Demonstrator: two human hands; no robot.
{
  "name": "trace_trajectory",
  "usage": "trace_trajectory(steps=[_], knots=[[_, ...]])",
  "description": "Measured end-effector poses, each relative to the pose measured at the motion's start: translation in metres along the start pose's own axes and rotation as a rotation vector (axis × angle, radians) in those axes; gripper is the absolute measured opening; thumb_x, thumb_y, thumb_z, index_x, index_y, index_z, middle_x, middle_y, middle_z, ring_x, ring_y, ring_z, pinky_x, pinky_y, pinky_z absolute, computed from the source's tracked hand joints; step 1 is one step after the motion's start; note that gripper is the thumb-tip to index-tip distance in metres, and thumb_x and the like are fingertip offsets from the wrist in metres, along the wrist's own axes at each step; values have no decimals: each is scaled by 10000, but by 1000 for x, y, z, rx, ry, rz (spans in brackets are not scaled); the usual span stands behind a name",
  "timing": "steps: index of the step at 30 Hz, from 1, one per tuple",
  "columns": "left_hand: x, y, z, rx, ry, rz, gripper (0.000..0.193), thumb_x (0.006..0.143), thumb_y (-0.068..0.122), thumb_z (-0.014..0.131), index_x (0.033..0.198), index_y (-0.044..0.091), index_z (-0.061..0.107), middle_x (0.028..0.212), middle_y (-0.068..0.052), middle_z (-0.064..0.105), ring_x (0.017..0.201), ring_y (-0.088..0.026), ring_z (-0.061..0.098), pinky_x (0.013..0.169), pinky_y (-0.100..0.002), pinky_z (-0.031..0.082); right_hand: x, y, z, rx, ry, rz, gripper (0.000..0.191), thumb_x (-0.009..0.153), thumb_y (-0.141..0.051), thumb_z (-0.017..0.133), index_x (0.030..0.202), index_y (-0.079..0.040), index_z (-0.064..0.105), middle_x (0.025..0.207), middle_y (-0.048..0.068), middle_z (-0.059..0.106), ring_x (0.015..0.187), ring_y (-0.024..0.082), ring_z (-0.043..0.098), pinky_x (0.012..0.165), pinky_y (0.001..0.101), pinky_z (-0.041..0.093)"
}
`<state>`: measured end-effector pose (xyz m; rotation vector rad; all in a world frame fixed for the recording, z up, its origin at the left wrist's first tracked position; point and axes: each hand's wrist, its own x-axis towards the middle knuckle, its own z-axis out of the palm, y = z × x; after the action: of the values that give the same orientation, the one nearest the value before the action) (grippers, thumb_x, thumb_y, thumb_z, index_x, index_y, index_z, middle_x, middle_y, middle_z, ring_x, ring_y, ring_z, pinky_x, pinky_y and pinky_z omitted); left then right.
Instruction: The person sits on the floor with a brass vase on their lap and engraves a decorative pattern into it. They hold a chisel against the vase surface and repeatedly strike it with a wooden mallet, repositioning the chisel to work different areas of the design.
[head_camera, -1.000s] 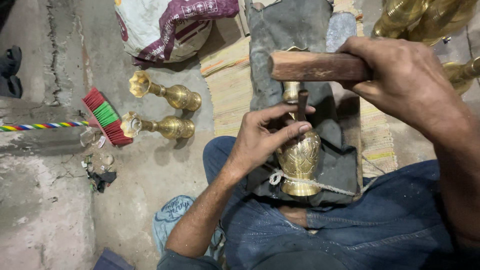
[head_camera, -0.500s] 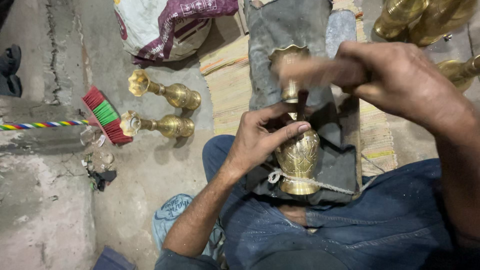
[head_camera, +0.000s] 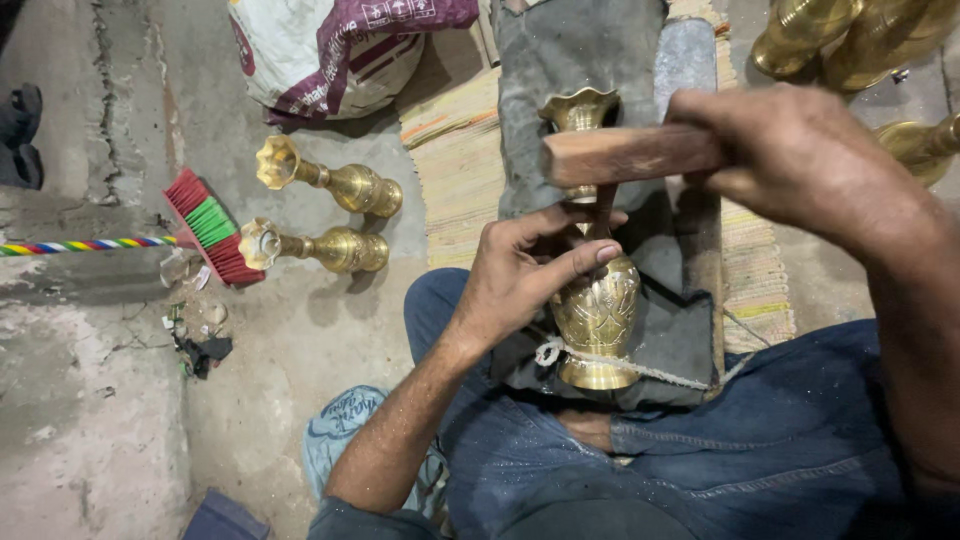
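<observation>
Sitting over cracked concrete floor (head_camera: 100, 420), I pinch a thin tool against an engraved brass vase (head_camera: 598, 315) lying on grey cloth (head_camera: 560, 60) in my lap with left hand (head_camera: 520, 275); right hand (head_camera: 800, 150) grips a wooden mallet (head_camera: 625, 155).

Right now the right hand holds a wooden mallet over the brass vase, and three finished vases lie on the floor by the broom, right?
Not quite: the head view shows two brass vases by the broom, not three. The rest holds.
</observation>
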<state>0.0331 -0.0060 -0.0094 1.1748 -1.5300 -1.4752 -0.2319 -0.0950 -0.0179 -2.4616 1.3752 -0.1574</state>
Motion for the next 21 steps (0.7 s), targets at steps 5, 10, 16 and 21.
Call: trace_trajectory(steps=[5, 10, 16, 21], knots=[[-1, -1, 0, 111, 31, 27, 306, 968, 177, 788, 1247, 54, 759, 936, -7, 783, 812, -44, 693, 731, -219, 583, 0, 2, -1, 185, 40, 13, 398, 873, -169, 768, 1240, -96, 631, 905, 128, 741, 829, 268, 754, 769, 437, 621], [0, -2, 1, 3, 19, -8, 309, 975, 181, 780, 1257, 58, 746, 892, 7, 755, 781, -41, 680, 702, -222, 576, -1, -4, -7, 271, -15, 61, 354, 879, -179, 766, 1189, -82, 627, 854, 108, 721, 744, 250, 734, 688, 424, 607], [2, -2, 0, 2, 43, -37, 330, 975, 202, 764, 1273, 65, 738, 867, 7, 729, 758, -34, 668, 669, -221, 569, 2, -12, -16, 132, -67, 184, 268, 950, -203, 766, 1138, -75, 623, 804, 117, 711, 693, 233, 719, 655, 395, 592], [-1, -2, -1, 87, 33, 67, 306, 998, 191, 776, 1271, 55, 748, 946, -12, 765, 846, -43, 686, 753, -215, 575, 3, -12, -15, 509, 118, -8, 284, 914, -131, 760, 1137, -48, 605, 855, 106, 706, 756, 238, 724, 649, 403, 588]])
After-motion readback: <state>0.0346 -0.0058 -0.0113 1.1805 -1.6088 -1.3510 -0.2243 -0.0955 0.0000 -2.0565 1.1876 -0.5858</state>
